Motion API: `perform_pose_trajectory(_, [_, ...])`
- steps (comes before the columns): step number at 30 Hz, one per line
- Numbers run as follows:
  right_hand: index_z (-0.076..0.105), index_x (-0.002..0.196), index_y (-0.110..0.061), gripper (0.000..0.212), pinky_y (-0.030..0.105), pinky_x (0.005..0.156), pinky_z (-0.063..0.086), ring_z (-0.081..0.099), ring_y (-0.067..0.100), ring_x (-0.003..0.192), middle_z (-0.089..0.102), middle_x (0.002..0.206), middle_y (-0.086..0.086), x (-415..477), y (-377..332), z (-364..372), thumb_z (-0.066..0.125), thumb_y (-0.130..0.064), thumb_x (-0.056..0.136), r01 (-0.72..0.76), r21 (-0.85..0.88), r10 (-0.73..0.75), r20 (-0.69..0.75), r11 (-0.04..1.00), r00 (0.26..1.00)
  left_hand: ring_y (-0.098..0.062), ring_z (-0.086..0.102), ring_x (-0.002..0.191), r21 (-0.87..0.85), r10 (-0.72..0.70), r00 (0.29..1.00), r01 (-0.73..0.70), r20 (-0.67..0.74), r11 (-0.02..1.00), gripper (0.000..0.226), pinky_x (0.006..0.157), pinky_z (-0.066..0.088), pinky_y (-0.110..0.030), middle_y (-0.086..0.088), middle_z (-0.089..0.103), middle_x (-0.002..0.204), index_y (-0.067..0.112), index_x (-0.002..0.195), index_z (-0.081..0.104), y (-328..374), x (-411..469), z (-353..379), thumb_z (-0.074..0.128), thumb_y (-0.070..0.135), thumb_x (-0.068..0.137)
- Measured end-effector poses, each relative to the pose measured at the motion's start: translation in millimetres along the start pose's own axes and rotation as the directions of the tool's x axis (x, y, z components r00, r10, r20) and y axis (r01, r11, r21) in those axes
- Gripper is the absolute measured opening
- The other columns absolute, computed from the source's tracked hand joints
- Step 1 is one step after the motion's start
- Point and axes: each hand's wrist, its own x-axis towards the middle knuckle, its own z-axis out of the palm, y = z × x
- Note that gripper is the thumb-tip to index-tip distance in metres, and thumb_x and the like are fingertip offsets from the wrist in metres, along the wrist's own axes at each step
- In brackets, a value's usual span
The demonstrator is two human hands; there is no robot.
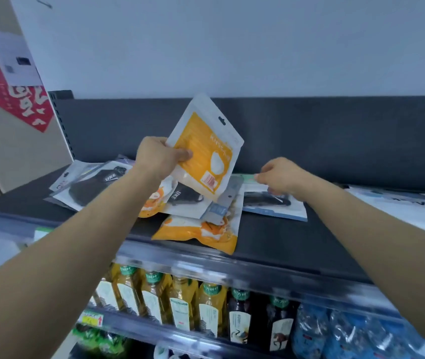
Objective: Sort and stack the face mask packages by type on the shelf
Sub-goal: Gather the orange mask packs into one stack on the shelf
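The left hand (158, 158) grips an orange mask package (203, 149) by one corner, held tilted above the dark shelf (284, 244). Under it on the shelf lies a loose pile of packages (188, 200) (black masks show through the clear ones, orange ones lie at the front). The right hand (281, 174) pinches the edge of a pale green package (247, 177), which is mostly hidden. Bottles (180, 301) stand in a row underneath, blurred.

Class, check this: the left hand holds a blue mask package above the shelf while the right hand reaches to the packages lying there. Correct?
No. The mask package in the left hand is orange, not blue, as the head view shows. It is held above the shelf, and the right hand reaches to the packages lying there.
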Motion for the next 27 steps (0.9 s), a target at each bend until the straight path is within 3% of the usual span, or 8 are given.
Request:
perform_pose_trajectory(3, [0.047,0.13,0.01,0.058,0.041,0.082,0.055,0.06,0.047,0.098,0.058,0.123,0.031,-2.9,-11.4,17.9,0.056,-0.033,0.093,0.036,0.078,-0.041,0.061,0.996,0.997,-0.016,0.064,0.063,-0.006,-0.001,0.997,0.001,-0.071,1.0,0.018,0.067,0.055,-0.03,-0.001,0.066,0.072,0.015,0.067,0.063,-13.6,-8.4,-12.8,0.075,0.009,0.078])
perform_pose_trajectory(7, [0.054,0.128,-0.003,0.064,0.041,0.1,0.05,0.059,0.034,0.114,0.055,0.129,0.022,-11.4,-46.5,29.7,0.057,-0.053,0.087,0.03,0.398,-0.129,0.226,0.917,0.966,-0.023,0.07,0.08,0.216,0.199,0.972,-0.169,-0.123,0.962,0.008,0.077,0.057,-0.042,-0.004,0.073,0.085,0.015,0.089,0.07,-18.3,-16.7,-20.4,0.071,0.015,0.081])
perform_pose_trajectory(13, [0.058,0.118,-0.009,0.052,0.039,0.077,0.058,0.066,0.026,0.092,0.066,0.104,0.012,-10.9,-74.7,35.2,0.072,-0.041,0.079,-0.197,0.719,-0.158,0.394,0.667,0.905,-0.022,0.068,0.089,0.312,0.398,0.865,-0.486,0.305,0.817,0.024,0.082,0.054,-0.036,-0.004,0.075,0.096,0.02,0.099,0.073,-14.1,-40.7,2.6,0.06,0.005,0.086])
perform_pose_trajectory(16, [0.054,0.119,0.004,0.025,0.03,0.065,0.051,0.059,0.02,0.075,0.063,0.1,0.015,-5.4,-61.5,37.3,0.051,-0.001,0.095,-0.251,0.731,-0.041,0.356,0.634,0.934,-0.001,0.065,0.075,0.142,0.297,0.88,-0.37,0.371,0.918,0.012,0.068,0.052,-0.014,0.014,0.071,0.081,0.022,0.088,0.073,-18.9,-41.6,4.1,0.065,0.014,0.089])
perform_pose_trajectory(18, [0.053,0.123,0.003,0.028,0.036,0.067,0.053,0.063,0.023,0.081,0.063,0.11,0.015,-1.6,-48.9,33.6,0.049,0.004,0.095,-0.272,0.724,-0.034,0.377,0.634,0.926,-0.003,0.061,0.08,0.153,0.286,0.938,-0.317,0.195,0.936,0.009,0.063,0.044,-0.008,0.014,0.068,0.085,0.02,0.096,0.069,-21.4,-31.5,0.1,0.062,0.021,0.091])
perform_pose_trajectory(20, [0.056,0.121,-0.002,0.027,0.039,0.064,0.058,0.066,0.025,0.084,0.066,0.107,0.013,-4.4,-43.1,27.0,0.05,0.001,0.095,-0.293,0.712,-0.05,0.419,0.638,0.907,-0.017,0.058,0.108,0.261,0.148,0.987,-0.158,0.058,0.952,0.04,0.081,0.045,-0.016,-0.001,0.062,0.119,0.012,0.125,0.057,-29.9,-13.9,-8.0,0.062,0.032,0.09])
perform_pose_trajectory(23, [0.06,0.11,-0.006,0.016,0.035,0.061,0.06,0.067,0.023,0.086,0.069,0.101,0.01,-8.8,-40.5,22.3,0.051,-0.006,0.096,-0.295,0.69,-0.092,0.464,0.661,0.881,-0.026,0.059,0.117,0.003,-0.232,0.942,0.238,0.243,0.971,0.092,0.097,0.05,-0.042,-0.007,0.056,0.136,0.008,0.143,0.034,-42.8,-4.2,-10.5,0.074,0.052,0.073])
perform_pose_trajectory(27, [0.059,0.113,-0.004,0.025,0.04,0.084,0.056,0.066,0.025,0.097,0.066,0.119,0.014,-12.1,-36.3,22.9,0.054,-0.022,0.097,-0.261,0.676,-0.011,0.37,0.689,0.929,-0.028,0.071,0.094,-0.211,-0.252,0.923,0.318,0.29,0.924,0.034,0.08,0.058,-0.044,-0.014,0.071,0.113,0.004,0.116,0.062,-50.1,-4.2,-0.8,0.07,0.014,0.084])
